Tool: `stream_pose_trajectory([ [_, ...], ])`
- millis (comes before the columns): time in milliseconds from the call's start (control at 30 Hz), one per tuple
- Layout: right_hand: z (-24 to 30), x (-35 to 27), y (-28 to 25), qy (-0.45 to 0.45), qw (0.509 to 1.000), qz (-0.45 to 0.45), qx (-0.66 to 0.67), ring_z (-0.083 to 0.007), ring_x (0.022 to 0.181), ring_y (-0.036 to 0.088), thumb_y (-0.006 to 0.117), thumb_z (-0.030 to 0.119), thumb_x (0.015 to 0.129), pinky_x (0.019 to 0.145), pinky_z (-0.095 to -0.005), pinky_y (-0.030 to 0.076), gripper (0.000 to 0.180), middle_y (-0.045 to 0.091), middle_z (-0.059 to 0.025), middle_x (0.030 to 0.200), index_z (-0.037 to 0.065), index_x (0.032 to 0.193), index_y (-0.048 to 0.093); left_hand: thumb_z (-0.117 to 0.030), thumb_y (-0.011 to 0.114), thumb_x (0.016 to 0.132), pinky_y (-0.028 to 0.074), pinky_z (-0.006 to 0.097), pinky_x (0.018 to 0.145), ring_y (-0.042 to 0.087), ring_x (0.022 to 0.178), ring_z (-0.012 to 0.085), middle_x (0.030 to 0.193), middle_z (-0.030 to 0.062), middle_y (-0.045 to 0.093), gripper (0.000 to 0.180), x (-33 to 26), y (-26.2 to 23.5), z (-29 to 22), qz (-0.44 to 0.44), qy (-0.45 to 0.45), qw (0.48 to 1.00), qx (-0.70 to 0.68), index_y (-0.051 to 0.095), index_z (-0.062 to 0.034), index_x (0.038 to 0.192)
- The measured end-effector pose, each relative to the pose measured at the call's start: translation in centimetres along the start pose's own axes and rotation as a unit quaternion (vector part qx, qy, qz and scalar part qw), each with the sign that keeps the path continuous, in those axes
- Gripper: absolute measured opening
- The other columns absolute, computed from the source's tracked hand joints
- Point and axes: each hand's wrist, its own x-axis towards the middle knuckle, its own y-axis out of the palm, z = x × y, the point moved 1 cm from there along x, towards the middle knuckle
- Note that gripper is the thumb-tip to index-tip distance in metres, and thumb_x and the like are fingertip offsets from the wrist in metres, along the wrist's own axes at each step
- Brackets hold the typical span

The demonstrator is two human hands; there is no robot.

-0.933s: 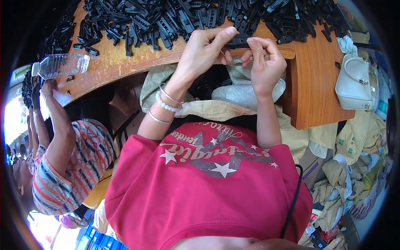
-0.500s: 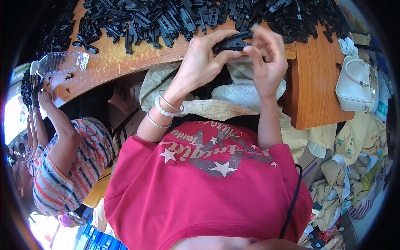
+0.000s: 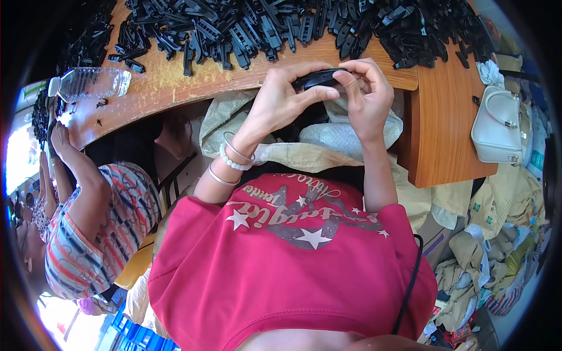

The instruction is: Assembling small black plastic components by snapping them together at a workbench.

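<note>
Grainy wooden table under matte black plastic clips, both hands pinching one curved black piece.

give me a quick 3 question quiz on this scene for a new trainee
1. True or false: the left hand and the right hand both hold one black plastic part.
2. Multiple choice: what lies at the left end of the wooden table? A) a clear plastic bottle B) a red mug C) a pair of scissors
3. Fill in: the white handbag sits to the person's ____ of the table's corner.

Key
1. True. Fingers of both hands close on it, above the woven sack.
2. A. The clear plastic bottle lies on its side, near the pile of black parts.
3. Right.
</note>
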Motion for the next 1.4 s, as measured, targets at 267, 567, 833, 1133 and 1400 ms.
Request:
stream_pose_trajectory([
  [267,-2.4,3.6,-3.4,-0.131,0.927,0.003,-0.352,-0.0253,0.085,0.063,0.057,-0.001,0.083,0.072,-0.0347,0.052,0.022,0.061,-0.0116,0.105,0.004,0.102,0.066,-0.021,0.071,0.08,0.049,0.032,0.066,0.064,0.073,0.0251,0.083,0.0121,0.066,0.028,-0.8,-2.7,-0.3,0.024,0.075,0.988,0.131,0.067,-0.0042,0.101],
  [567,-2.7,3.7,-2.3,-0.236,0.864,0.048,-0.442,-0.0256,0.089,0.06,0.067,-0.001,0.072,0.071,-0.0352,0.052,0.021,0.061,-0.0087,0.098,0.0,0.093,0.064,0.001,0.062,0.073,0.048,0.033,0.062,0.059,0.075,0.0267,0.085,0.008,0.054,0.026,4.1,-6.0,0.4,-0.036,0.247,0.836,0.489,0.063,-0.0037,0.099],
  [833,-1.8,2.5,-3.3,-0.126,0.969,-0.026,-0.212,-0.0067,0.066,0.059,0.063,-0.002,0.083,0.05,-0.0184,0.044,0.028,0.059,-0.0044,0.084,0.0,0.111,0.059,0.0,0.062,0.072,0.05,0.033,0.067,0.058,0.084,0.0248,0.09,0.0083,0.053,0.027,5.2,-7.4,0.4,-0.009,0.283,0.798,0.532,0.06,-0.0015,0.098],
  [1133,-1.8,0.2,-0.9,0.172,0.969,0.103,0.145,-0.0196,0.072,0.068,0.055,0.001,0.09,0.062,-0.0251,0.055,0.02,0.066,-0.0158,0.084,-0.009,0.107,0.058,-0.002,0.07,0.077,0.05,0.027,0.071,0.06,0.085,0.0219,0.1,0.0111,0.057,0.02,4.4,-4.7,0.6,-0.096,0.295,0.903,0.295,0.055,-0.0003,0.091],
  [1400,0.8,0.0,-1.1,0.054,0.982,0.127,0.13,-0.0134,0.068,0.065,0.06,0.0,0.087,0.058,-0.0198,0.049,0.017,0.067,-0.0132,0.082,-0.006,0.102,0.063,-0.01,0.059,0.09,0.05,0.022,0.056,0.061,0.072,0.0092,0.084,0.0075,0.065,0.016,1.7,-2.5,0.1,0.009,-0.071,0.949,-0.307,0.051,0.0008,0.1],
])
